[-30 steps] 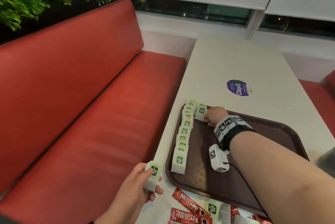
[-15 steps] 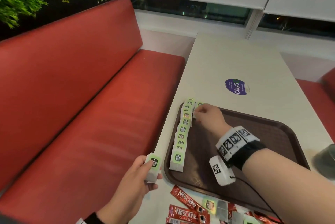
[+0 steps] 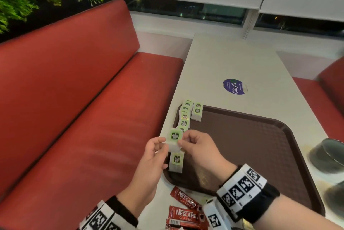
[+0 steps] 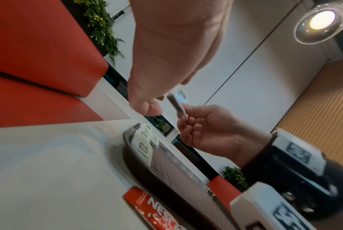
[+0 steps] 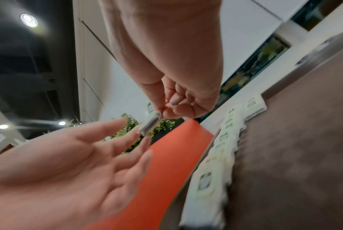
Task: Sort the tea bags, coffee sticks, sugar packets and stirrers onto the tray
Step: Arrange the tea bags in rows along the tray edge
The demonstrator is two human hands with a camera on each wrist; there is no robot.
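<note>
Above the brown tray's (image 3: 290,147) near-left corner, the right hand (image 3: 197,147) is pinching a green-labelled tea bag (image 3: 174,139) while the left hand's (image 3: 154,152) fingers are spreading loose beside it; probably feather-light and soft, best pinched by an edge.

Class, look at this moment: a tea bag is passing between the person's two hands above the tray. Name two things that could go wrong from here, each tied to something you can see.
1. The tea bag is pinched only at its edge by the right hand while the left hand looks to be letting go; it might slip and fall.
2. The handover happens just above the row of tea bags along the tray edge; a low hand could knock that row askew.
</note>
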